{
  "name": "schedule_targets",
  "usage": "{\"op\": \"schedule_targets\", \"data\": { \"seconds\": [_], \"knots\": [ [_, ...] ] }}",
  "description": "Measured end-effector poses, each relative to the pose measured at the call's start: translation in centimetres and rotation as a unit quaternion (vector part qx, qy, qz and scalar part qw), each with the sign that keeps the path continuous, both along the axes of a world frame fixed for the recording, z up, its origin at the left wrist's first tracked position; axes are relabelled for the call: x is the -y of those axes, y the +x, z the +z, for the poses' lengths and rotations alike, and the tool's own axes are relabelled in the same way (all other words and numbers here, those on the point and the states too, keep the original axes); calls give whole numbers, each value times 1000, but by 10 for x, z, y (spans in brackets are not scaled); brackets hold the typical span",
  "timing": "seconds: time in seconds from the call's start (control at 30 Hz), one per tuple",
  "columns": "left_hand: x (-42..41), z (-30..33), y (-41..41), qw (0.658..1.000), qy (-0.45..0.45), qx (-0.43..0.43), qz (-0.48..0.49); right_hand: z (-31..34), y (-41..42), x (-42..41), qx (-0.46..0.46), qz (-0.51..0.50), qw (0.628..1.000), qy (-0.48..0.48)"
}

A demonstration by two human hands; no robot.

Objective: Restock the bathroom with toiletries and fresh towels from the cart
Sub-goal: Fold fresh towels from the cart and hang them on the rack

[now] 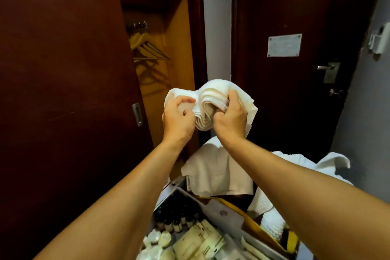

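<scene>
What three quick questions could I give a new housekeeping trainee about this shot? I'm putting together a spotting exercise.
1. True or false: both hands grip the folded white towels.
2. Where are the small dark bottles? A) in the cart's tray B) in the wardrobe C) on the door handle
3. What hangs inside the open wardrobe?

Key:
1. True: left hand and right hand hold the stack above the cart.
2. A
3. Hangers.
</scene>
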State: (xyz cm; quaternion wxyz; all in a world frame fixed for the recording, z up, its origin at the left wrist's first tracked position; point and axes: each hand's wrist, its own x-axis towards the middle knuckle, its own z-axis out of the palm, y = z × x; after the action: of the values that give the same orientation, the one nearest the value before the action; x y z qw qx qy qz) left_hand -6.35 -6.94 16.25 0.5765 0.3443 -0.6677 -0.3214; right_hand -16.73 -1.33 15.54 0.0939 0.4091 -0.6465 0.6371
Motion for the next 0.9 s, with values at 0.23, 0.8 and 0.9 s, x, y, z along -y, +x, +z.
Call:
{"op": "schedule_targets", "data": {
  "seconds": [0.23, 0.8, 0.9],
  "knots": [
    [-45, 8, 72, 1000, 5, 10, 14, 5, 49, -51, -17, 49, 998, 20],
    [-172, -115, 145, 986, 102, 54, 122, -111, 93, -163, -46, 161, 976, 141],
    [-211, -130, 150, 976, 147, 29, 157, -120, 85, -201, -142, 158, 960, 181]
  ]
}}
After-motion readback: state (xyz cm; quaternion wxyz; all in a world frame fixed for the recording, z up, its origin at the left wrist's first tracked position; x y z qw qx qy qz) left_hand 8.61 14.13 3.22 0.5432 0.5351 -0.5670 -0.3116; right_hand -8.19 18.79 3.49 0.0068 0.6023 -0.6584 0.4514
